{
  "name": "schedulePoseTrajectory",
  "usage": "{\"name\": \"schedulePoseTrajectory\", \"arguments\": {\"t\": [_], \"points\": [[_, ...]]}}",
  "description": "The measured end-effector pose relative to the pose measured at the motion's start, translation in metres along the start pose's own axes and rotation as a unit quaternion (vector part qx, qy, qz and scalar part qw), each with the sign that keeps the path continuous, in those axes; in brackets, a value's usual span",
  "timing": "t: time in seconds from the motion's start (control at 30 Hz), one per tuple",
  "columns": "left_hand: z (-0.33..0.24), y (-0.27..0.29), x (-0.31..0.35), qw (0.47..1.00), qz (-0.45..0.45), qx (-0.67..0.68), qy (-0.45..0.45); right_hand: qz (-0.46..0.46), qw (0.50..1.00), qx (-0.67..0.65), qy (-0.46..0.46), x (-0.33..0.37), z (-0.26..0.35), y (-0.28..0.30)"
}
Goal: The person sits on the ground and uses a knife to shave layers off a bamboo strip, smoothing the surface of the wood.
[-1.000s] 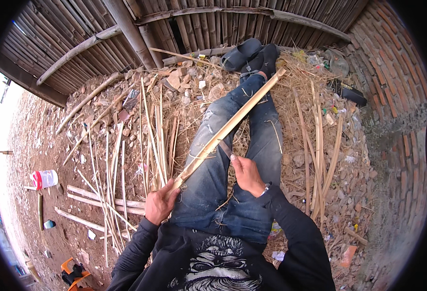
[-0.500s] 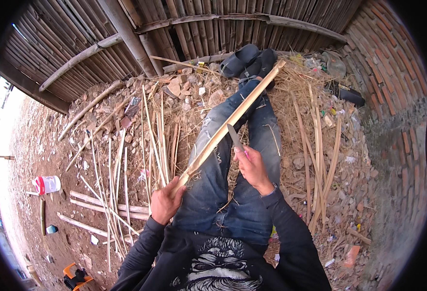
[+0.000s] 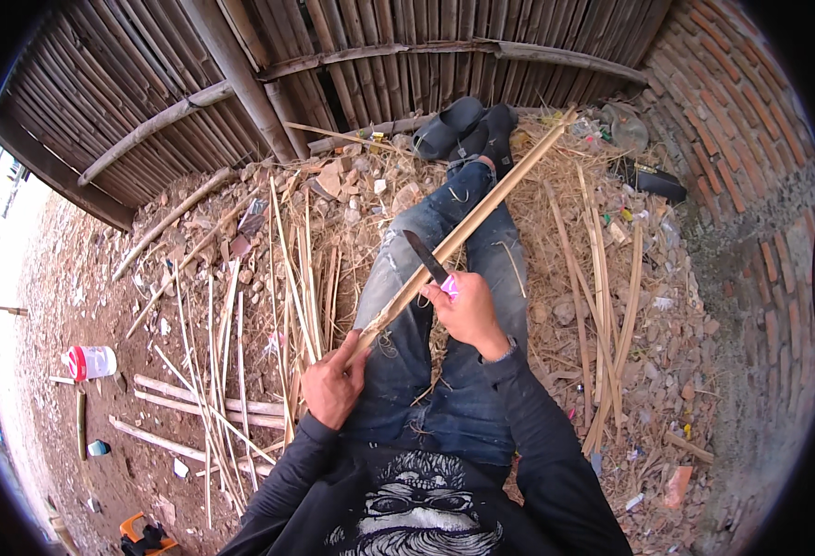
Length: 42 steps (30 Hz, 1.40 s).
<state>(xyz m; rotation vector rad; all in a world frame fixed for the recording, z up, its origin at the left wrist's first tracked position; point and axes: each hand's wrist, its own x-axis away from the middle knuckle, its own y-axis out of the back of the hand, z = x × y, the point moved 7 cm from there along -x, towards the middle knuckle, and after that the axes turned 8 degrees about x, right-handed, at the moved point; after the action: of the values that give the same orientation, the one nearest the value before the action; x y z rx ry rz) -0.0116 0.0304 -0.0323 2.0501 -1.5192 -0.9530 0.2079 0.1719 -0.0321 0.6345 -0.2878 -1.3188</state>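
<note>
A long split bamboo strip (image 3: 509,183) slants across my outstretched legs, its far end up and to the right past my feet. My left hand (image 3: 335,380) is closed round its near end. A knife (image 3: 424,255) with a dark blade and pink handle is gripped in my right hand (image 3: 468,313). The blade lies across the strip's middle, its tip pointing up and left. The right thumb rests at the strip's near edge. Thin shavings hang from the strip near my left hand.
Thin bamboo strips (image 3: 227,371) lie at left, more strips (image 3: 602,296) at right. A bamboo wall (image 3: 379,83) stands ahead, a brick wall (image 3: 750,139) at right. A white-and-red bucket (image 3: 92,362) and an orange thing (image 3: 138,533) are on the left ground, with rubble and straw around.
My right hand has moved up and left, bringing the knife from beside the bamboo strip to across it. The strip's far end has shifted a little to the right.
</note>
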Motion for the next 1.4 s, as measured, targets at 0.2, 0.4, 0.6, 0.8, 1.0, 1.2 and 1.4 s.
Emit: {"name": "schedulePoseTrajectory", "arguments": {"t": [0.2,0.4,0.6,0.8,1.0,1.2,1.4], "points": [[0.033,-0.002,-0.017,0.997,-0.013,-0.009,0.079,0.025,0.996,0.023,0.079,0.034,0.023,-0.003],[0.02,-0.005,-0.024,0.991,0.028,0.113,0.063,-0.258,0.963,0.029,-0.074,0.006,-0.054,0.097],[-0.003,-0.016,-0.016,0.966,0.085,0.198,0.144,-0.133,0.986,-0.096,-0.037,-0.004,-0.016,0.078],[-0.017,-0.019,-0.013,0.982,0.076,0.147,0.094,-0.077,0.994,-0.081,-0.008,-0.006,0.008,0.04],[0.005,-0.014,-0.003,0.987,0.01,0.156,0.041,-0.131,0.987,-0.098,-0.001,-0.016,0.007,0.048],[0.024,0.004,0.01,0.991,0.03,0.114,0.058,-0.185,0.981,-0.061,0.005,-0.031,-0.007,0.075],[0.071,0.015,0.032,0.994,0.024,0.046,0.091,-0.246,0.969,0.026,-0.013,-0.044,-0.061,0.099]]}}
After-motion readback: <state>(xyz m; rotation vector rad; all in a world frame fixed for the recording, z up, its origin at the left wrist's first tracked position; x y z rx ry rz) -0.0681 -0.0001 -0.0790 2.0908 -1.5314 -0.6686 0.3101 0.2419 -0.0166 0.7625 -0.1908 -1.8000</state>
